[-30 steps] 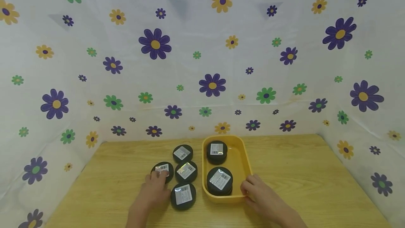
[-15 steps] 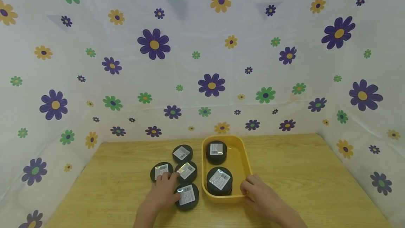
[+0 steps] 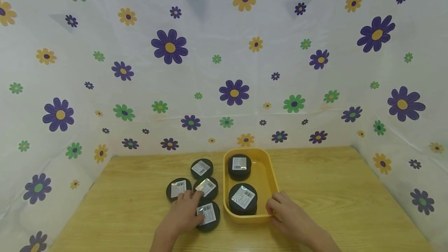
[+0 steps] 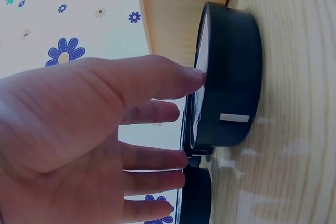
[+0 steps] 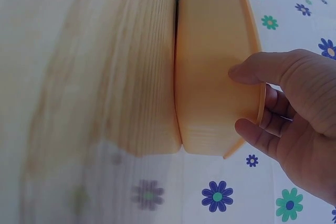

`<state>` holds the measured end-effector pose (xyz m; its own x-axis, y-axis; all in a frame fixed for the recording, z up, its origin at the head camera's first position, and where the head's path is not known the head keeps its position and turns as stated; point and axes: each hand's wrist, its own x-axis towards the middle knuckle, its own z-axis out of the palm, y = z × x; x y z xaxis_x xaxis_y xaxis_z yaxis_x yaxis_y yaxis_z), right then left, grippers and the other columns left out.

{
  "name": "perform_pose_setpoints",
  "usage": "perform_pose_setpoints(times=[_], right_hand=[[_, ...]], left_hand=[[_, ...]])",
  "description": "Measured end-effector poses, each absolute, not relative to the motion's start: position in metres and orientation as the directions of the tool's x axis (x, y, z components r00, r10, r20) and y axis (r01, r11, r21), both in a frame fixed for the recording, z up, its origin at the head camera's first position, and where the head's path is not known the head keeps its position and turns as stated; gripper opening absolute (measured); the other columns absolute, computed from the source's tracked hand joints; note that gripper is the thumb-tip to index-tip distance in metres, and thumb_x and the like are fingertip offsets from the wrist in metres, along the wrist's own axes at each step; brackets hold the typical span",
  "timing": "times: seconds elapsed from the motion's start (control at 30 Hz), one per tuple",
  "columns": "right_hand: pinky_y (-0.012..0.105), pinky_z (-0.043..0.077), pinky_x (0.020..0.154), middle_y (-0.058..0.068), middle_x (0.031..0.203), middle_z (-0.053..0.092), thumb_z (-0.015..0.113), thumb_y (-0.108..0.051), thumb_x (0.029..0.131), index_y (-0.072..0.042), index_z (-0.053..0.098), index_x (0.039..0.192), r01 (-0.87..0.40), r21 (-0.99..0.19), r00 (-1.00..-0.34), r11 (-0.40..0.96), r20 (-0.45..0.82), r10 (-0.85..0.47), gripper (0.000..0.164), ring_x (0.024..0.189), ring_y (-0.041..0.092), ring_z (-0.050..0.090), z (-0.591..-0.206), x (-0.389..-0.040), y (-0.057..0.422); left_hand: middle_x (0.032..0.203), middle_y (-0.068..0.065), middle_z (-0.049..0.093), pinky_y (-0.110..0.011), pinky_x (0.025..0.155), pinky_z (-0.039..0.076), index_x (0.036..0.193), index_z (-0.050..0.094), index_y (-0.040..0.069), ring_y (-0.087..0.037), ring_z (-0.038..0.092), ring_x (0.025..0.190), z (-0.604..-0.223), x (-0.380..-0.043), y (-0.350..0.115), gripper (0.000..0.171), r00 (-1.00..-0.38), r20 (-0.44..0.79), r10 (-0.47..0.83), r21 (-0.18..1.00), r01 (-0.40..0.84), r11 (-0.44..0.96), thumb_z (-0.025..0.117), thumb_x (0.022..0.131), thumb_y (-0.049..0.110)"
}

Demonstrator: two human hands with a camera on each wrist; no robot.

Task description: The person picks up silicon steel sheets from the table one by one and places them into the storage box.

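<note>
Right hand point(image 3: 288, 214) pinching yellow tray point(image 3: 265, 184) by its rim, left hand point(image 3: 182, 214) straight-fingered, thumb touching nearest black disc point(image 3: 210, 217)

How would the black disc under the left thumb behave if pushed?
Lying flat, the disc would probably slide rather than roll. Its thick, straight side suggests it's stiff. The smooth-looking label on top might be slippery.

soft, even light; pale glare on the table point(image 4: 294, 108).
</note>
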<state>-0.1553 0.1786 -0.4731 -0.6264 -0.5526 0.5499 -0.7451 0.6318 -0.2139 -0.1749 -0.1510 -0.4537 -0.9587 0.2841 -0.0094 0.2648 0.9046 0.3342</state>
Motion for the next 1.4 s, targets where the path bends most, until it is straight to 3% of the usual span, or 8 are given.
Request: perform_pose_setpoints(times=[0.33,0.6,0.83,0.93,1.4], right_hand=[[0.021,0.04,0.07,-0.013,0.086,0.04,0.083,0.001,0.072,-0.021,0.05,0.083,-0.717,-0.253,-0.674,0.649,0.485,-0.557,0.041,0.083,0.008,0.04,-0.47,-0.153,0.179],[0.022,0.041,0.069,-0.013,0.086,0.04,0.082,0.0,0.073,-0.022,0.05,0.083,-0.704,-0.27,-0.694,0.657,0.457,-0.556,0.039,0.082,0.008,0.04,-0.468,-0.153,0.18],[0.022,0.041,0.069,-0.013,0.086,0.041,0.083,-0.001,0.072,-0.021,0.051,0.083,-0.72,-0.241,-0.669,0.65,0.49,-0.559,0.04,0.082,0.008,0.04,-0.47,-0.154,0.179],[0.023,0.041,0.069,-0.013,0.086,0.041,0.082,-0.001,0.074,-0.022,0.051,0.083,-0.707,-0.256,-0.687,0.66,0.47,-0.554,0.039,0.082,0.008,0.04,-0.47,-0.153,0.179],[0.021,0.042,0.072,-0.014,0.086,0.04,0.082,-0.003,0.075,-0.022,0.051,0.083,-0.662,-0.282,-0.738,0.695,0.41,-0.536,0.037,0.084,0.007,0.041,-0.468,-0.151,0.179]], left_hand=[[0.128,-0.033,0.053,-0.064,0.096,0.043,0.132,0.052,0.002,-0.053,0.051,0.117,-0.451,-0.171,-0.143,0.059,-0.949,-0.124,0.289,0.39,0.221,0.894,0.074,0.08,0.018],[0.126,-0.036,0.051,-0.061,0.089,0.048,0.132,0.052,0.002,-0.047,0.058,0.107,-0.446,-0.163,-0.137,0.065,-0.95,-0.146,0.275,0.405,0.196,0.893,0.078,0.074,0.016],[0.127,-0.036,0.05,-0.065,0.091,0.045,0.133,0.051,0.003,-0.05,0.054,0.112,-0.444,-0.16,-0.132,0.067,-0.95,-0.184,0.251,0.399,0.161,0.903,0.079,0.075,0.021],[0.128,-0.036,0.048,-0.065,0.089,0.046,0.135,0.051,0.004,-0.049,0.055,0.109,-0.444,-0.159,-0.129,0.069,-0.95,-0.201,0.24,0.397,0.145,0.907,0.08,0.075,0.023],[0.125,-0.029,0.051,-0.061,0.083,0.048,0.142,0.042,0.006,-0.045,0.052,0.11,-0.465,-0.164,-0.119,0.089,-0.959,-0.13,0.253,0.342,0.196,0.919,0.083,0.065,0.025]])
